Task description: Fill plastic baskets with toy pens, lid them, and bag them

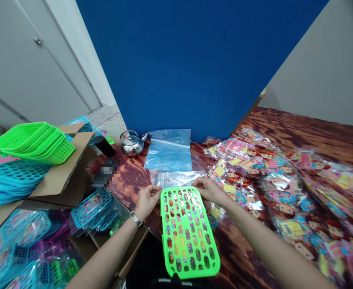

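A bright green perforated plastic basket (187, 235) lies bottom-up on the dark wooden table, colourful packets showing through its holes. My left hand (146, 199) is closed at the basket's far left corner, pinching the edge of a clear plastic bag (176, 177) that lies just beyond. My right hand (208, 188) is closed at the far right corner, gripping the same bag's edge. More clear bags (170, 150) are stacked behind it.
A heap of colourful cartoon packets (285, 180) covers the table's right side. A steel kettle (132, 143) and black cylinder (103, 145) stand at the back left. Stacks of green baskets (35, 141) and blue baskets (8, 178) rest on cardboard boxes at left.
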### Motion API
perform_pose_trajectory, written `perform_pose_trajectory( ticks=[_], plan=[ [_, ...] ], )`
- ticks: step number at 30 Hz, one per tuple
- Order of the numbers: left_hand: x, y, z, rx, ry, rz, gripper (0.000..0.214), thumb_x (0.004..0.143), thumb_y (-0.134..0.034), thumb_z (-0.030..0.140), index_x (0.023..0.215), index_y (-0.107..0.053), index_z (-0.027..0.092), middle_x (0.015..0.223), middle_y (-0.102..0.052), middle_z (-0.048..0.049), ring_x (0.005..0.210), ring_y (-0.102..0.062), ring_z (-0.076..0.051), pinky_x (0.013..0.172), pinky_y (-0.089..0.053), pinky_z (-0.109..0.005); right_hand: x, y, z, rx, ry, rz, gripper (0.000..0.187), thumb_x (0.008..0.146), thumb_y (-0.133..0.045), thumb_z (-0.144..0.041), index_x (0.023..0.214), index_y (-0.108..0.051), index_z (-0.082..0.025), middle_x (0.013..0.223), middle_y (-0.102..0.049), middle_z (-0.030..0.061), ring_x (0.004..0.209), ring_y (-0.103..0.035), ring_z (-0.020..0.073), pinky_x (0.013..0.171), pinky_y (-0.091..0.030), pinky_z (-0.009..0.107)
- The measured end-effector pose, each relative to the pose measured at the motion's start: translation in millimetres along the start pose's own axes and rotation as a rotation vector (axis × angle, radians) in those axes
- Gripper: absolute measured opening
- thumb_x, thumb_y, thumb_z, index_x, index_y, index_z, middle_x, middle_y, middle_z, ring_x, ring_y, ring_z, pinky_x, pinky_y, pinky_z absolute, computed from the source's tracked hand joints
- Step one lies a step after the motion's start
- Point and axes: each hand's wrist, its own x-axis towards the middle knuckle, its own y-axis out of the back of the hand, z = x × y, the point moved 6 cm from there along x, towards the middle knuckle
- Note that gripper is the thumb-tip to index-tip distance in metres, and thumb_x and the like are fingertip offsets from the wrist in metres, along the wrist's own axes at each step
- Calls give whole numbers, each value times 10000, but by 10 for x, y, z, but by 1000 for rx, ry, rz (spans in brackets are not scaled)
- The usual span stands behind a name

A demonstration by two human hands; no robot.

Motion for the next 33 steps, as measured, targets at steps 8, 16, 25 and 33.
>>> perform_pose_trajectory(
  ticks=[8,16,25,33],
  plan=[
    [-116,93,311,335,-183,59,204,791,-526,201,964,-635,186,746,-682,-27,684,-648,-171,663,-478,-269,-81,64,-160,-278,197,123,189,795,-498,-306,865,-634,-194,702,-666,18,626,-606,167,586,-430,268],
    [-244,60,492,447,-405,37,189,898,-421,230,945,-597,183,882,-664,-61,835,-630,-183,754,-476,-288,-261,74,-390,-487,371,191,278,899,-409,-338,794,-631,-207,753,-668,24,687,-619,165,634,-439,262],
    [-148,-158,741,726,-453,36,346,799,-590,378,1072,-555,167,969,-566,-84,913,-522,-237,799,-446,-363,-382,-31,-420,-645,508,400,274,917,-421,-320,844,-663,-212,806,-620,51,734,-603,150,678,-454,239],
    [19,-673,1031,1051,-630,7,161,878,-490,308,838,-578,179,817,-570,-79,811,-493,-234,709,-343,-366,-406,-54,-424,-499,525,399,256,915,-428,-321,900,-662,-219,835,-618,70,771,-593,180,738,-481,300]
  ],
)
